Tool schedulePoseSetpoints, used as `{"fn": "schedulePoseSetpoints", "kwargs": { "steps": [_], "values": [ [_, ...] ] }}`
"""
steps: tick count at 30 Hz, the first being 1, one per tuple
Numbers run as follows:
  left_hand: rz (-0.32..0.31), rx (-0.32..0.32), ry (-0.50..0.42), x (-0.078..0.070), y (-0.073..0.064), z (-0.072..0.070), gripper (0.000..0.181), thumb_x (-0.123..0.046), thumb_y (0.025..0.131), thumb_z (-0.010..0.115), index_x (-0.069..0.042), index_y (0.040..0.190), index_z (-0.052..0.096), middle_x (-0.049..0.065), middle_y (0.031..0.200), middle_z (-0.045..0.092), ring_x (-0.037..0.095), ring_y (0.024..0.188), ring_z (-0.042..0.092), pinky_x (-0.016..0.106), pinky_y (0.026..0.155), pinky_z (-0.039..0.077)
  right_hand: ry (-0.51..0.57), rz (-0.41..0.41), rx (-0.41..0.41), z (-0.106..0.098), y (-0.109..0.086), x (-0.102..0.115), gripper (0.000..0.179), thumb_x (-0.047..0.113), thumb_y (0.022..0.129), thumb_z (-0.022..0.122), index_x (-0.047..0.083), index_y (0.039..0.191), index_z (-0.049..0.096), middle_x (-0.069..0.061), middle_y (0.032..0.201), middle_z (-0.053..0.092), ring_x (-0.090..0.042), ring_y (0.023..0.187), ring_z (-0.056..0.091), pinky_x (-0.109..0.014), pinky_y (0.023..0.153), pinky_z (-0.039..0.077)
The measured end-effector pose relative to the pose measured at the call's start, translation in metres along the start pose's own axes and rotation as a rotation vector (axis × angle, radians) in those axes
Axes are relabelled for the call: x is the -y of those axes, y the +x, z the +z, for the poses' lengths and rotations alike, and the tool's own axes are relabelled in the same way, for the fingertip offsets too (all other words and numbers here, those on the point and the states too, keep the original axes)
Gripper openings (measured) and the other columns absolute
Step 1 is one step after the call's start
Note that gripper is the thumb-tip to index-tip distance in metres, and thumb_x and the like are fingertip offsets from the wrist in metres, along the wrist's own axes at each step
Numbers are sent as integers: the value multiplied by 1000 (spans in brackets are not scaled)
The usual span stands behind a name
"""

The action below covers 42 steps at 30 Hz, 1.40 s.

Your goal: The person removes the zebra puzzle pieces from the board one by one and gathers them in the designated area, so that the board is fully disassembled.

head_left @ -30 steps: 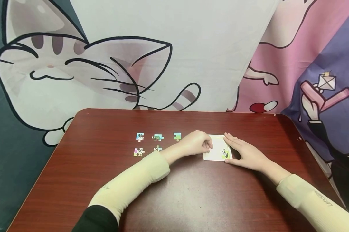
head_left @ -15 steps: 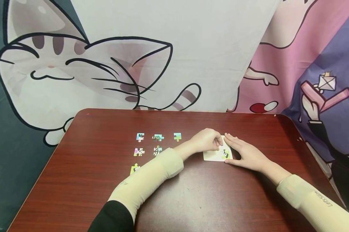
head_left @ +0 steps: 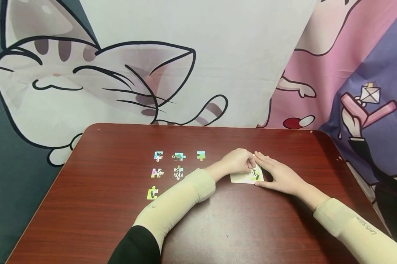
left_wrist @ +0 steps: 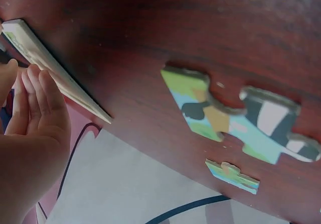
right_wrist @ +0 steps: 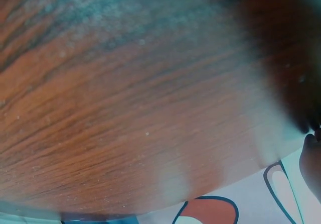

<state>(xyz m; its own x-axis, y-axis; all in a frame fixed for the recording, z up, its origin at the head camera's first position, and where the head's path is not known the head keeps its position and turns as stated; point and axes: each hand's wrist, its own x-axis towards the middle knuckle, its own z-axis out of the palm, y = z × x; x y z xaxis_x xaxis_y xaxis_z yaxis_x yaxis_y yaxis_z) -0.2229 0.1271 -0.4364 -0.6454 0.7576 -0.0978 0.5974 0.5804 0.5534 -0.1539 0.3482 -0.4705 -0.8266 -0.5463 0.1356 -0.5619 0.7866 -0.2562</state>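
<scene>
My left hand [head_left: 239,161], fingers curled with thumb and fingertips close together, is over a pale flat board [head_left: 239,179]. A dark edge shows by the fingertips in the left wrist view; whether they hold anything is unclear. My right hand [head_left: 281,176] rests along the board's right edge, thumb at the lower corner and straight fingers at the upper one. A small panda picture [head_left: 255,175] shows on the board; the hands cover its upper part. Left of it lie several jigsaw pieces, among them a green-and-blue piece [head_left: 201,156] and a black-and-white striped one [left_wrist: 271,116].
The jigsaw pieces lie in rows on the reddish-brown table [head_left: 119,227], including a yellow-green piece [head_left: 152,193] nearest the left sleeve. My left forearm crosses above part of this area. A cloth with cartoon drawings [head_left: 218,66] hangs behind the table's far edge.
My left hand has moved right from the board's left part to its upper right. The forearm shift uncovers the yellow-green piece. The right hand has stayed at the board's edge.
</scene>
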Motion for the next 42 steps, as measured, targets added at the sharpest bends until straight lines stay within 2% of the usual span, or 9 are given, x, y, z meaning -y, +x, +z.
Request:
{"fn": "schedulePoseSetpoints", "kwargs": {
  "steps": [3,10,25,30,36,42],
  "values": [
    [-10,13,16,-1,2,2,15,-9,90,82,-16,104,81,-7,95,79,-1,84,66,10,77,47,1,-3,-2,1,0,0,93,41,85,88,4,159,47,-19,165,47,-40,149,49,-55,121,39],
    [16,3,6,2,6,9,16,-7,88,82,-13,103,81,-3,94,78,1,82,64,9,76,45,16,-2,-3,1,0,-1,93,41,85,88,6,160,45,-19,165,47,-40,149,49,-46,127,35],
    [17,2,59,1,5,14,13,-12,90,81,-16,103,81,-8,89,73,-1,82,61,9,74,43,4,-6,1,3,0,-3,94,42,86,87,6,161,44,-19,165,46,-40,149,49,-47,126,36],
    [21,-6,11,2,3,11,14,-10,89,80,-13,102,80,-5,89,74,1,81,62,10,74,45,3,-1,6,3,0,-3,93,43,86,87,6,160,45,-19,165,46,-40,150,48,-45,127,35],
    [14,-68,-49,4,4,14,11,-9,86,79,-13,96,81,-5,86,77,0,77,64,8,73,48,0,5,13,2,0,-2,91,44,87,86,6,160,46,-18,166,45,-40,151,47,-44,128,34],
    [13,-94,-170,-1,1,15,12,-4,87,80,-7,98,81,2,91,81,4,79,70,3,71,45,7,9,16,2,-1,-2,90,45,87,86,5,158,48,-18,166,45,-40,151,47,-41,129,32]
  ]
}}
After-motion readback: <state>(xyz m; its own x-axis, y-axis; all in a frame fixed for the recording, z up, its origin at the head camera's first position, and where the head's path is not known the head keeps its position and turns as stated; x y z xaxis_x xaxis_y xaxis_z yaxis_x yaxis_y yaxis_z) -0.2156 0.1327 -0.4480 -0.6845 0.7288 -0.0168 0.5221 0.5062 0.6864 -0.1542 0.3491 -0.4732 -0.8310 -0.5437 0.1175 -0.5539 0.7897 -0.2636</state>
